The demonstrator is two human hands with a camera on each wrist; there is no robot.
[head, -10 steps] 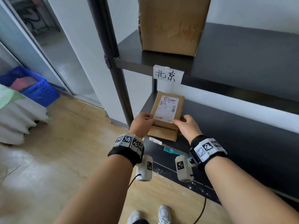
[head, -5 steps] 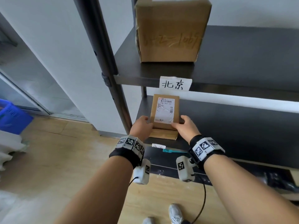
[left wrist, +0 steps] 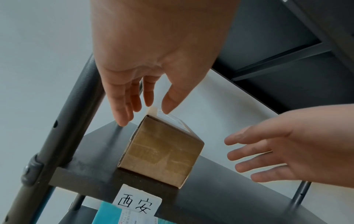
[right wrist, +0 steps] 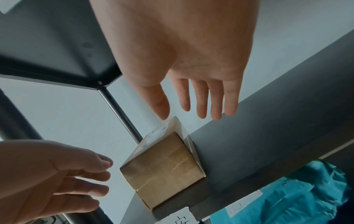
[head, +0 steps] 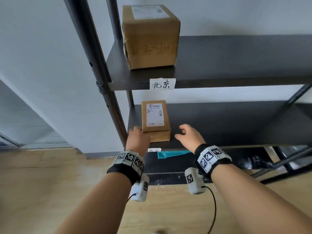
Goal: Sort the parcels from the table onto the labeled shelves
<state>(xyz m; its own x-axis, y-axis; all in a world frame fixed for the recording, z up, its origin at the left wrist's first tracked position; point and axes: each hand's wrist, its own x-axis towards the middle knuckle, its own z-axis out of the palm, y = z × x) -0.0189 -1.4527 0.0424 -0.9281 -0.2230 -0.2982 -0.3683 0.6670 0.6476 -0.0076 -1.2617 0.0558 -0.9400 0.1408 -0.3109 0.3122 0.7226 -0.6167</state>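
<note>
A small brown cardboard parcel (head: pixel 155 121) with a white shipping label lies flat on the middle shelf (head: pixel 219 124), near its left end. That shelf's front edge carries a paper tag reading 西安 (left wrist: pixel 137 204). My left hand (head: pixel 137 134) hovers by the parcel's front left corner with its fingers (left wrist: pixel 132 100) straight and holding nothing. My right hand (head: pixel 181 132) is a short way off to the parcel's right, fingers (right wrist: pixel 201 103) spread and empty. Both wrist views show the parcel (left wrist: pixel 161 151) (right wrist: pixel 164 166) standing free between the two hands.
A large taped carton (head: pixel 150 38) sits on the upper shelf, whose edge bears the tag 北京 (head: pixel 162 83). A teal plastic mailer (head: pixel 173 153) lies on the lowest shelf. The rack's dark post (head: pixel 101 85) stands just left of my left hand. Wooden floor below.
Both hands held the parcel's near end on the shelf; now they have let go. The right hand has drawn away to the right, and the head view has tilted up.
</note>
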